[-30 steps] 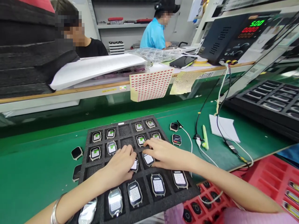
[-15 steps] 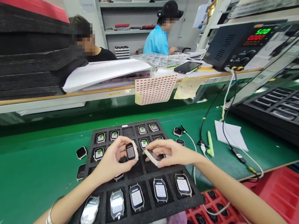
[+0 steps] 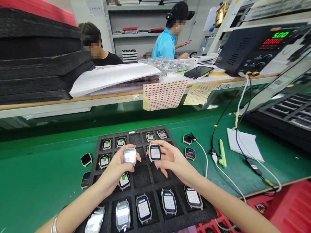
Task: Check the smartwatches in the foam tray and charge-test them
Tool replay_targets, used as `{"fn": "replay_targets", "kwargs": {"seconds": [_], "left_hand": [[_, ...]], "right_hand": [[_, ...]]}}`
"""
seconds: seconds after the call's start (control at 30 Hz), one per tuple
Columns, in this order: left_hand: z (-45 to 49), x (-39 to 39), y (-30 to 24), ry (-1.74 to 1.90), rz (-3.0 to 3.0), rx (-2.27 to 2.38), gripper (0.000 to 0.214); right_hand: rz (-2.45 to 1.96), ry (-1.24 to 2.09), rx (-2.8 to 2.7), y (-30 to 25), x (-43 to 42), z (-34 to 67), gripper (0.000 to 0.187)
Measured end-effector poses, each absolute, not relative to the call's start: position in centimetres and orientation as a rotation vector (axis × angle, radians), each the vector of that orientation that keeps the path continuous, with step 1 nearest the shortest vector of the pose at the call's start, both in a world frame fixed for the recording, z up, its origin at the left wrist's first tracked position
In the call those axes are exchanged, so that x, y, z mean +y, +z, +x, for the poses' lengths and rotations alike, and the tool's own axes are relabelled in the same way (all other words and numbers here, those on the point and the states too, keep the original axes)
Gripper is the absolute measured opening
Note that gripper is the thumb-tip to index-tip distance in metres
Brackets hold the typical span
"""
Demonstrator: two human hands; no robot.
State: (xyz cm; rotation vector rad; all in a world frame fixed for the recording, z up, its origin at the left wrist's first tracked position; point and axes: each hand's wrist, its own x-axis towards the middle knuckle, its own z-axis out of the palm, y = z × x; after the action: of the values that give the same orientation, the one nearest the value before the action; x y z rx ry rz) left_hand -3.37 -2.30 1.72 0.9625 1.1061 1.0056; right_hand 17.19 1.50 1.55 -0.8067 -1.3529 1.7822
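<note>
A smartwatch without straps (image 3: 130, 156) is pinched between the fingers and thumb of my left hand (image 3: 118, 163), its screen bright with glare. My right hand (image 3: 171, 158) grips a second strapless smartwatch (image 3: 155, 152), whose lit screen with a light grid faces me. Both are held above a black foam tray (image 3: 139, 176) divided into square pockets. Several more watches lie in it, such as a watch with a white grid screen (image 3: 143, 208) in the front row and a watch with a green patch (image 3: 106, 144) at the back left. My hands cover some middle pockets.
Loose watches lie on the green table beside the tray, including a dark one (image 3: 86, 159) at left. White cables (image 3: 230, 179), a green pen-like tool (image 3: 222, 153) and paper (image 3: 244, 144) lie right. A power supply (image 3: 252, 48) stands on the shelf; two people are behind.
The right-hand watch has turned from edge-on to screen facing me. My left hand has tilted its watch, and the screen now glares. The view has shifted slightly.
</note>
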Motion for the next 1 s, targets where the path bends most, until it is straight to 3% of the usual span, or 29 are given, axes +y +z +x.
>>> {"fn": "replay_targets", "kwargs": {"seconds": [0.23,0.67,1.0], "left_hand": [[-3.1,-3.1,1.6,0.97,0.629,0.756,0.058],[-2.4,-3.5,1.7,1.016,0.873,0.752,0.032],[-2.4,-4.0,2.7,1.075,0.783,0.732,0.063]], "right_hand": [[-0.861,1.524,-1.458,1.7,1.3,17.0,0.027],[-0.822,1.479,-1.454,2.8,0.0,17.6,0.022],[-0.831,1.513,-1.467,2.9,-0.5,17.5,0.027]]}}
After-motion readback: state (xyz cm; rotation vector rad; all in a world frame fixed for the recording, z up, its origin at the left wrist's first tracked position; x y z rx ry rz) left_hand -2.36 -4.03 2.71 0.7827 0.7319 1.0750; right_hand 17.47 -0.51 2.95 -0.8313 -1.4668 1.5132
